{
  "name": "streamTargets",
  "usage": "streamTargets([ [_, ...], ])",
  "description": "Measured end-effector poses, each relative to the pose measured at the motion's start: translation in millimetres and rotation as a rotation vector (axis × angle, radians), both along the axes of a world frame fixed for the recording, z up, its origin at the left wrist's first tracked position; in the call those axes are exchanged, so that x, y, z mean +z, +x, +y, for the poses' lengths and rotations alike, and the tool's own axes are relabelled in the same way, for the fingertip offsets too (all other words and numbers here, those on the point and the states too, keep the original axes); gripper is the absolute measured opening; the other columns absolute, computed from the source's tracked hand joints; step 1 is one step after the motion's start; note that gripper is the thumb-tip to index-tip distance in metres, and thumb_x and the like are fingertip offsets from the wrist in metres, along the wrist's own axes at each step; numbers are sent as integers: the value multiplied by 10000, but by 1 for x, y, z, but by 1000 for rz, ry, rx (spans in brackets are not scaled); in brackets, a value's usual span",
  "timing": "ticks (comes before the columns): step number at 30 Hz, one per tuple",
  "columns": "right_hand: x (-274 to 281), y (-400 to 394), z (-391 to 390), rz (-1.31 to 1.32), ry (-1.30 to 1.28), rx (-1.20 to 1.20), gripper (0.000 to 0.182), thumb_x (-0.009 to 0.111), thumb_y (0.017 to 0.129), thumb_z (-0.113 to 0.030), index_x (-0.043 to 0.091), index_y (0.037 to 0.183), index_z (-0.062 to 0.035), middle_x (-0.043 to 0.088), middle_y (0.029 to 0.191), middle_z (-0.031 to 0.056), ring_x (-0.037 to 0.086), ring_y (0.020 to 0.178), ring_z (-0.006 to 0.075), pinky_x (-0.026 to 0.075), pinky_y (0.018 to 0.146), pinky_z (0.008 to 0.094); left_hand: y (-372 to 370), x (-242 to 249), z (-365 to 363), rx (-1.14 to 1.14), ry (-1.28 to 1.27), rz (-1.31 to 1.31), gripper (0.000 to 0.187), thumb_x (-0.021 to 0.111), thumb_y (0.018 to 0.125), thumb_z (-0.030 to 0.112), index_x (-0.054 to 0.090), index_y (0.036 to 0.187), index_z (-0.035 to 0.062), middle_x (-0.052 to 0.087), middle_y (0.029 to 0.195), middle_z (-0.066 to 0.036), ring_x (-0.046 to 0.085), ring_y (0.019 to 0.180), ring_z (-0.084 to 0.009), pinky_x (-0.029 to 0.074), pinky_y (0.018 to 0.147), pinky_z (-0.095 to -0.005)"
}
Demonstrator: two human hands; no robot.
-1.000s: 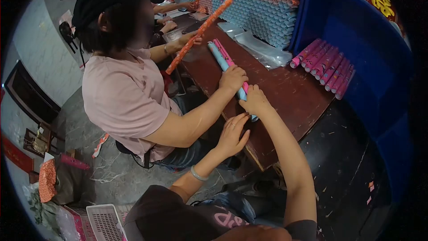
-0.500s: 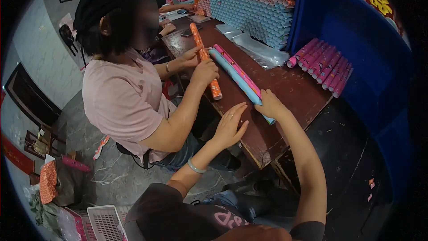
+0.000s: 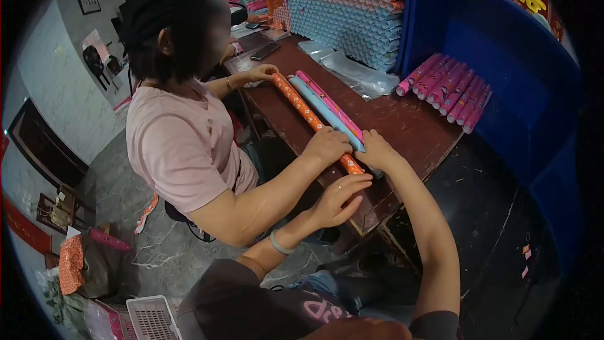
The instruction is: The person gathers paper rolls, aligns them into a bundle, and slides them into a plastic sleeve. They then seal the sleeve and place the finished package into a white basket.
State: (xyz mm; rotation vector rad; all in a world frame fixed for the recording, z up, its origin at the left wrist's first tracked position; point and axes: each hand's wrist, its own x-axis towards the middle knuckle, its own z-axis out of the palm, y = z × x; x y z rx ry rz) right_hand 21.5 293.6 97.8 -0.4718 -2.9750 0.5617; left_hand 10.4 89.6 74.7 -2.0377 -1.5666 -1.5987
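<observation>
My right hand (image 3: 380,151) is closed over the near ends of a light-blue patterned roll (image 3: 324,107) and a pink roll (image 3: 328,106), which lie side by side on the brown table (image 3: 412,135). My left hand (image 3: 340,201), fingers stretched out, is by the near end of an orange patterned roll (image 3: 296,102), its fingertips close to that end. A co-worker in a pink shirt (image 3: 173,141) has one hand (image 3: 327,145) on the lower part of the orange roll and another hand (image 3: 261,73) at its far end. The orange roll lies alongside the blue one.
A tall stack of blue and orange rolls (image 3: 343,16) stands at the back of the table. Clear plastic bags (image 3: 358,75) lie before it. Several pink rolls (image 3: 443,88) rest at the right, beside a blue partition (image 3: 503,69). A phone (image 3: 265,51) lies farther back.
The co-worker has brought the orange roll down beside the blue roll, its near end moving toward me. My left hand has moved slightly right and down, to that end. My right hand stays on the rolls.
</observation>
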Motion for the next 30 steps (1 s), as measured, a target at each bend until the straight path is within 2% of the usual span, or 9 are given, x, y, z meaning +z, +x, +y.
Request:
streamTargets([
  [5,-5,0,4,29,-3,27,605,651,756,-276,430,1201,69,483,1159,269,497,1104,424,439,933,449,-5,-39,-25,59,-29,100,300,601,790,-13,601,1090,-9,577,1198,-167,551,1125,-337,441,955,-430],
  [7,-4,1,3,38,-4,24,609,650,760,-276,427,1207,73,482,1159,272,496,1107,425,436,937,448,-9,-51,-38,122,-74,135,329,604,796,-1,591,1124,-2,563,1222,-161,531,1151,-336,418,984,-436],
  [9,-2,1,1,28,-7,11,626,648,768,-272,415,1230,79,478,1170,279,494,1111,427,434,942,442,-10,-51,-43,191,-121,168,358,606,801,12,581,1158,6,549,1246,-155,512,1178,-335,396,1013,-443],
  [12,0,2,2,22,-15,30,645,644,774,-272,401,1256,81,473,1184,286,489,1121,431,431,947,437,-15,-44,-36,305,-150,143,492,597,834,86,477,1306,19,434,1376,-153,407,1277,-331,310,1079,-440],
  [15,1,4,0,23,-21,26,659,641,776,-268,389,1273,83,471,1189,287,485,1127,433,429,949,437,-8,-17,-21,399,-238,105,503,586,851,140,460,1319,6,426,1386,-156,411,1269,-341,318,1068,-442],
  [23,-1,9,5,24,-32,36,650,650,786,-283,396,1259,82,470,1190,271,483,1131,420,426,958,442,-18,-17,1,429,-220,135,489,621,842,210,508,1264,-7,478,1317,-179,447,1217,-358,364,1020,-440],
  [26,-4,11,6,61,19,34,697,633,815,-356,377,1281,93,444,1240,284,459,1166,423,407,980,443,-17,-11,6,435,-213,138,469,644,832,227,538,1227,-3,513,1255,-180,465,1194,-363,390,995,-436],
  [28,5,15,5,-53,-111,-6,800,574,860,-450,294,1369,100,409,1294,311,412,1226,437,367,1022,425,-18,-9,10,449,-222,165,460,656,826,235,553,1207,0,528,1223,-178,474,1182,-365,404,982,-433],
  [30,3,17,1,-20,-118,-29,842,541,868,-507,275,1380,106,392,1315,314,398,1243,433,358,1030,424,-18,-11,14,487,-208,189,443,687,804,245,583,1163,6,544,1189,-179,495,1156,-363,420,962,-429],
])
